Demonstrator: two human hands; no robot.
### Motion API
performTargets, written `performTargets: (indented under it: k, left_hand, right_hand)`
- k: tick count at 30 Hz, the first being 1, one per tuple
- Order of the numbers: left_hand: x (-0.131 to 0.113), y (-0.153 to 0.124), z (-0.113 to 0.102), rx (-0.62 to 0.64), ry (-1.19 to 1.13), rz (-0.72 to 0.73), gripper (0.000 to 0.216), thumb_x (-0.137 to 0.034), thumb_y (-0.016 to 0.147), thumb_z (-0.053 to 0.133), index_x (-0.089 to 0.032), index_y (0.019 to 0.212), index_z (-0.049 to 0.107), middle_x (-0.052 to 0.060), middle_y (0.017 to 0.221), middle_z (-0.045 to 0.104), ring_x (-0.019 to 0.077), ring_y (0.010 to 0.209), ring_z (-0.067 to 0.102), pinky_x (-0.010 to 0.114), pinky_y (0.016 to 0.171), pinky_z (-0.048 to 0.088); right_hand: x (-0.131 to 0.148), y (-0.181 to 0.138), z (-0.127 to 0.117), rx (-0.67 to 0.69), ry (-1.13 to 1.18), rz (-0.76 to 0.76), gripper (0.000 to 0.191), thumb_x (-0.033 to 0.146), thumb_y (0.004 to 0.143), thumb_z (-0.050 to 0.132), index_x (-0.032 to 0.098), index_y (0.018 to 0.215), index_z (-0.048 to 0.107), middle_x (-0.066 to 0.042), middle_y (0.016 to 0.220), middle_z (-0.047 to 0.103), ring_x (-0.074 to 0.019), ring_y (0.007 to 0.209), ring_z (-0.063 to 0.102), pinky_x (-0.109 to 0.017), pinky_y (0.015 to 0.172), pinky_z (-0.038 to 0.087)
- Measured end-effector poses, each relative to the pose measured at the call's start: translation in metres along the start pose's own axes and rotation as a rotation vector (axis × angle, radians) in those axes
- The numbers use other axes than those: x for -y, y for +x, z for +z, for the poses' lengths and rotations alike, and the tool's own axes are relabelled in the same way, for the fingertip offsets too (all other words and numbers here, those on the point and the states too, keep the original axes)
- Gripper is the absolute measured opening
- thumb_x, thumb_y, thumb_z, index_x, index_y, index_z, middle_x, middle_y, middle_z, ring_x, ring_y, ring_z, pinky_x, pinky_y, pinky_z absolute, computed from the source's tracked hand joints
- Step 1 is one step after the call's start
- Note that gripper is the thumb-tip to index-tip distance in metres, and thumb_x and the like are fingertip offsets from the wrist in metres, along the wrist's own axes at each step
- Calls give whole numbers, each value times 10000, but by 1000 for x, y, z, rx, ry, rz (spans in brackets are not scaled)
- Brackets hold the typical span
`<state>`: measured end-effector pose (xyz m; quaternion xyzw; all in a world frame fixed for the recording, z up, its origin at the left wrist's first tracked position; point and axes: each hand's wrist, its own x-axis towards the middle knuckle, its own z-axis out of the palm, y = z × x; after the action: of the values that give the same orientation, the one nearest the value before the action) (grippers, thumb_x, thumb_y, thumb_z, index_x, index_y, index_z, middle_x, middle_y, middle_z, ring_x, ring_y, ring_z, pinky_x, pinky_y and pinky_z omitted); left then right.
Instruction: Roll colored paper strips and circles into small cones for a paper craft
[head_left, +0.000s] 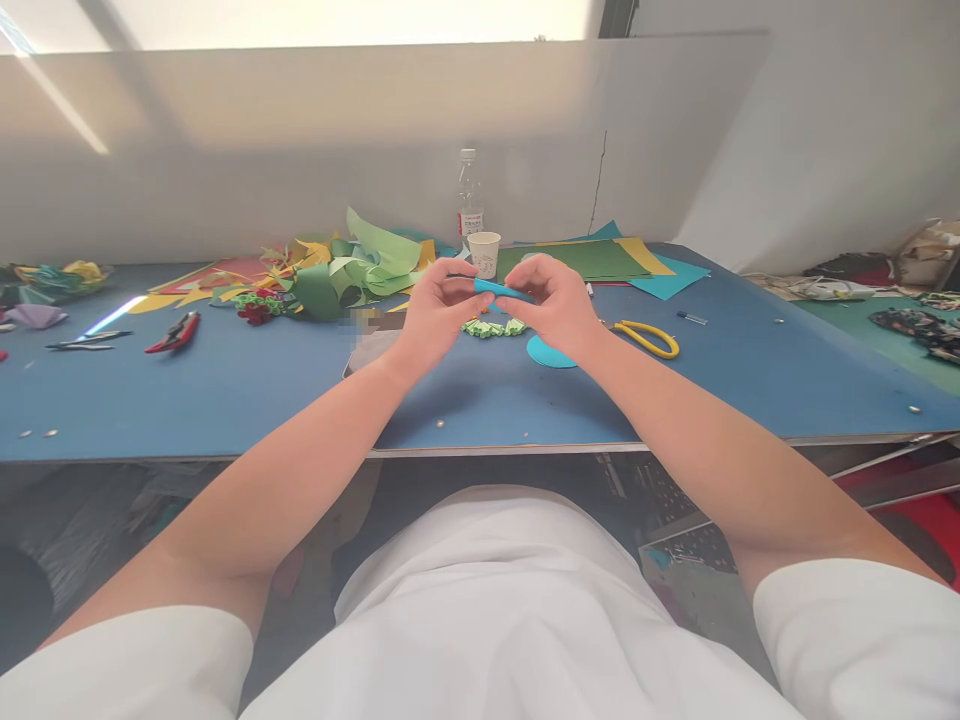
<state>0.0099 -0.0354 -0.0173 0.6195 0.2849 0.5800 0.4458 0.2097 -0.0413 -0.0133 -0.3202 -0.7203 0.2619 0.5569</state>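
Note:
Between my two hands, raised over the blue table, is a piece of blue paper (504,290), which looks folded or curved. The fingers and thumb of my left hand (442,310) pinch its left end. My right hand (551,305) pinches the right end, thumb toward me. Below and behind the hands lie pleated light green paper pieces (491,328). A round blue paper piece (551,352) rests under my right wrist. Yellow-handled scissors (649,338) lie just right of that wrist, their blades hidden behind it.
A paper cup (484,256) and a plastic bottle (469,200) stand behind my hands. Green and yellow paper scraps (360,265) pile up at left, near red-handled pliers (176,332) and tweezers (86,342). Coloured sheets (600,260) lie at the back right. The table's front edge (517,450) is close to me.

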Motion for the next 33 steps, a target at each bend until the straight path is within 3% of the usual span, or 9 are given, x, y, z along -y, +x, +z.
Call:
performTargets:
  k: [9, 14, 22, 27, 33]
  left_hand:
    - [3, 2, 0, 43, -6, 63, 264, -276, 741, 944, -256, 946, 779, 18, 925, 786, 200, 919, 754, 389, 883, 599]
    - [3, 2, 0, 21, -9, 52, 288, -270, 728, 965, -258, 948, 779, 19, 928, 795, 208, 921, 760, 391, 869, 609]
    - [2, 2, 0, 45, -1, 77, 291, -345, 735, 973, -259, 942, 789, 10, 911, 791, 197, 904, 749, 394, 891, 612]
    - [1, 1, -1, 31, 42, 50, 234, -401, 786, 944, -251, 890, 798, 21, 893, 771, 187, 849, 712, 371, 830, 591]
    - [6, 5, -4, 51, 48, 114, 312, -509, 791, 954, -256, 905, 812, 10, 851, 750, 150, 767, 673, 328, 749, 581]
  right_hand:
    - [6, -1, -1, -44, -93, -14, 224, 423, 813, 879, 241, 844, 751, -45, 918, 747, -237, 876, 668, -412, 782, 572]
    - [5, -1, -1, -37, -71, -20, 236, 439, 818, 893, 241, 845, 768, -54, 938, 761, -257, 927, 699, -437, 833, 597]
    - [5, -1, -3, -27, -101, -21, 290, 516, 849, 859, 240, 856, 773, -53, 908, 753, -238, 851, 674, -404, 756, 575]
    - [4, 1, -3, -45, -116, -32, 317, 524, 848, 864, 233, 819, 743, -44, 869, 719, -222, 829, 647, -388, 746, 556]
    - [1, 1, -3, -86, -133, -63, 290, 480, 843, 857, 220, 800, 734, -38, 855, 710, -210, 824, 636, -373, 749, 539]
